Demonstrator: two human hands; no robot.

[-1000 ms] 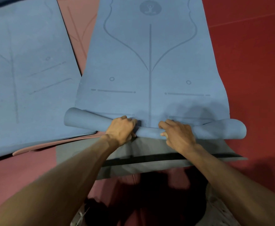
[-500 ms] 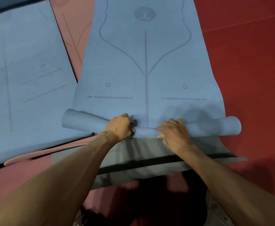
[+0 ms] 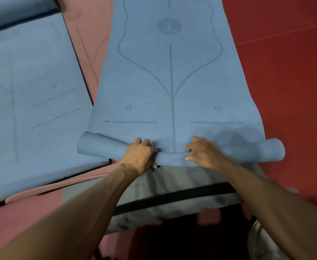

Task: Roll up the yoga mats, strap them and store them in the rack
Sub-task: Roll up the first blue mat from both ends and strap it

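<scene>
Hands grip the rolled end [image 3: 172, 158] of a blue mat [image 3: 170, 72] near its middle, a short gap between them. The left hand [image 3: 139, 155] has its fingers curled over the top of the roll, with the thumb tucked at the near side. The right hand [image 3: 205, 152] is curled the same way, fingertips on the far side and thumb lying along the near face. Both close narrowly around the roll, which sags slightly between them and flares thicker toward each free end. The rest of this mat lies flat, stretching away with printed lines facing up. Two blue mats can be counted for certain: this one and a second blue mat [image 3: 32, 113] flat to the left, just beside it. One pink mat [image 3: 90, 45] shows between and under them, and one grey mat [image 3: 172, 182] with a black strip [image 3: 172, 197] lies under the roll, nearer the person. All rest on a red floor [image 3: 285, 72].
</scene>
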